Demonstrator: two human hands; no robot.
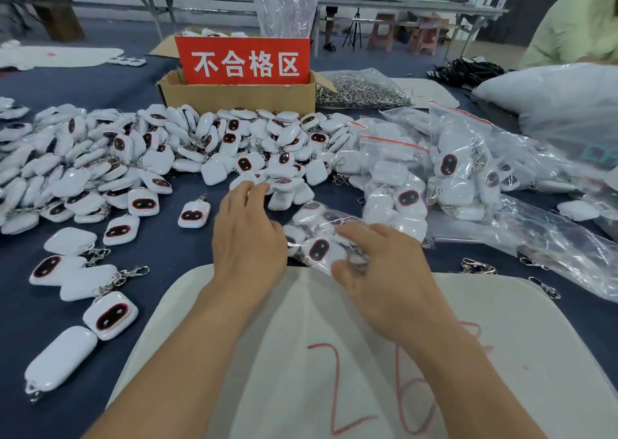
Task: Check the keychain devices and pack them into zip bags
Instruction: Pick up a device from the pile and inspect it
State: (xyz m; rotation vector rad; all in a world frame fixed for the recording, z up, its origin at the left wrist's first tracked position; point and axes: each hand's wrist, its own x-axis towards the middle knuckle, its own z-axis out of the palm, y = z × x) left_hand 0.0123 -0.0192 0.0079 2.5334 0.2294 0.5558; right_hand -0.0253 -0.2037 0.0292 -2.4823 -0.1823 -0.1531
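Dark blue cloth covers the surface [174, 254], and a cardboard box [234, 96] with a red sign [242, 60] in white characters stands at its far middle; folding tables and stools fill the room beyond the box.

Well in front of the box, the right hand [384, 271] grips a small zip bag [321, 234], thumb and curled fingers pinching its clear film. Several white keychain devices lie inside this bag, one showing its dark oval face. Just left of it, and nearer the box, the left hand [249, 237] reaches forward with its fingertips bent onto a device at the near edge of the pile of keychain devices [133, 157]. Whether it actually grips one cannot be told. Both forearms cross a white mat [267, 371] marked with red numerals, the thing farthest in front of the box.

The pile spreads from the foot of the box out to its left, with stray devices and their metal clasps trailing toward the near left. One single device [194, 214] lies face up in front of the box, just left of the left hand. Right of the box sits a clear bag of metal rings [361, 90]. In front of that lie filled zip bags [451, 171] with red seal strips. Far right of the box, a person in a pale green top [575, 27] sits behind a large white bag [568, 97].
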